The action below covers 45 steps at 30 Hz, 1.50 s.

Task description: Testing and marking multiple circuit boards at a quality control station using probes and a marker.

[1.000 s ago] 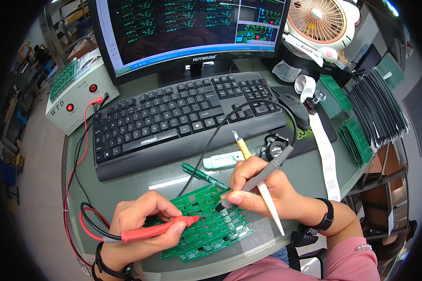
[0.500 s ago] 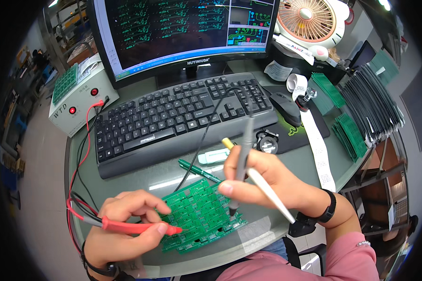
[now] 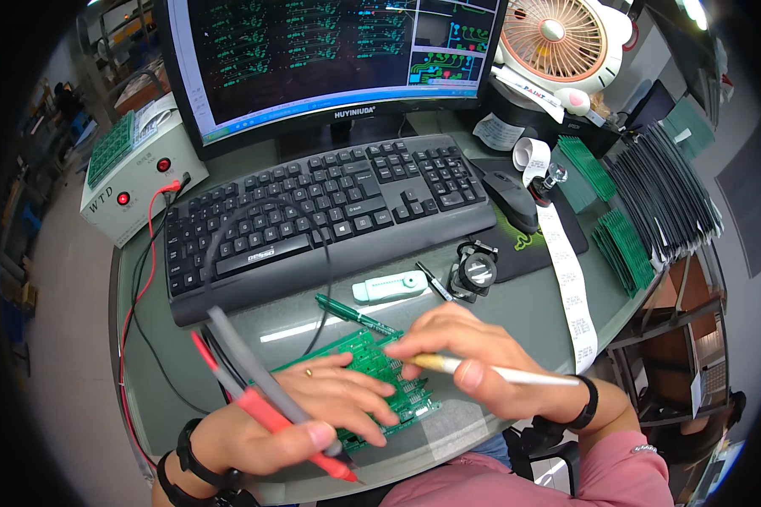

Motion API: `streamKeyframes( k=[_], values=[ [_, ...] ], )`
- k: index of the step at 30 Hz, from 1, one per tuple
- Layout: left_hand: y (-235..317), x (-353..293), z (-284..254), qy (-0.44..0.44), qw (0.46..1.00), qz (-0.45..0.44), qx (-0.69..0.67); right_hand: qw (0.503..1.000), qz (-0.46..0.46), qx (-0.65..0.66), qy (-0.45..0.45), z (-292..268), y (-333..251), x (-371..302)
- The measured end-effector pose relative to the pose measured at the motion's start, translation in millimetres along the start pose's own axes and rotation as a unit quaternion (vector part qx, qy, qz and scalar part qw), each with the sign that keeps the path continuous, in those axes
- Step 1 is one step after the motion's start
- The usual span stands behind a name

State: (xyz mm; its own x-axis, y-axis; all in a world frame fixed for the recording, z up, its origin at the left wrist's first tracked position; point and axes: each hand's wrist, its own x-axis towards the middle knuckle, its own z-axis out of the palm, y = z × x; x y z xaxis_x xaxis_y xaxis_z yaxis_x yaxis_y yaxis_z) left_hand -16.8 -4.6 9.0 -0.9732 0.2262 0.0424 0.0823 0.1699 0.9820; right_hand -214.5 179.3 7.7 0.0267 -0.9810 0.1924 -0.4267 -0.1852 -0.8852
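Note:
Green circuit boards [image 3: 359,355] lie on the desk in front of me, partly covered by both hands. My left hand [image 3: 304,406] spreads its fingers over them, while its thumb clamps a red test probe [image 3: 262,411] and a grey test probe [image 3: 258,363] against the palm. Both probe tips point down toward the desk's front edge. In my right hand [image 3: 473,346] is a slim white stick [image 3: 516,373] with a yellow-brown end, perhaps a brush. The fingertips of that hand are at the boards' upper right edge.
Beyond the boards lie a green pen [image 3: 351,314], a mint-coloured marker [image 3: 389,288] and a black round loupe-like object [image 3: 475,272]. Behind them are a keyboard [image 3: 330,211], mouse [image 3: 513,201] and monitor [image 3: 342,127]. Probe leads run to a white box [image 3: 135,173]. A paper strip [image 3: 571,287] hangs right.
The grey probe has passed from my right hand to my left, beside the red one. My left hand has moved right and flattened over the boards. My right hand keeps the white stick.

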Motion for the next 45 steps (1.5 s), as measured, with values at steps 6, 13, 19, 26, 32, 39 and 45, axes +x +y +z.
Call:
streamKeyframes(
  k=[6, 13, 19, 26, 32, 39, 45],
  values=[
    [2.4, 1.8, 2.1, -0.092, 0.99, -0.011, 0.101, 0.994, -0.049, -0.07, 0.074, 18.6, 12.0, -9.5],
    [-4.4, -3.9, 5.3, 0.001, 0.998, 0.028, 0.058, 0.994, -0.054, -0.073, 0.062, 18.9, 17.1, -4.0],
    [-9.0, -4.8, 5.8, 0.002, 0.998, 0.032, 0.054, 0.995, -0.04, -0.075, 0.05, 16.6, 14.1, -1.8],
    [-9.1, -3.6, 5.4, 0.001, 0.998, 0.031, 0.057, 0.984, -0.077, -0.111, 0.118, 23.7, 22.4, -2.0],
    [-8.2, -3.7, 6.1, 0.012, 0.998, 0.028, 0.057, 0.98, -0.09, -0.135, 0.115, 25.0, 22.0, -1.1],
    [-9.0, -4.4, 6.6, 0.012, 0.998, 0.027, 0.055, 0.976, -0.098, -0.158, 0.118, 26.2, 22.0, -0.2],
    [-10.9, -4.5, 7.0, 0.011, 0.998, 0.031, 0.058, 0.975, -0.097, -0.165, 0.117, 26.7, 22.3, -0.3]
  ],
)
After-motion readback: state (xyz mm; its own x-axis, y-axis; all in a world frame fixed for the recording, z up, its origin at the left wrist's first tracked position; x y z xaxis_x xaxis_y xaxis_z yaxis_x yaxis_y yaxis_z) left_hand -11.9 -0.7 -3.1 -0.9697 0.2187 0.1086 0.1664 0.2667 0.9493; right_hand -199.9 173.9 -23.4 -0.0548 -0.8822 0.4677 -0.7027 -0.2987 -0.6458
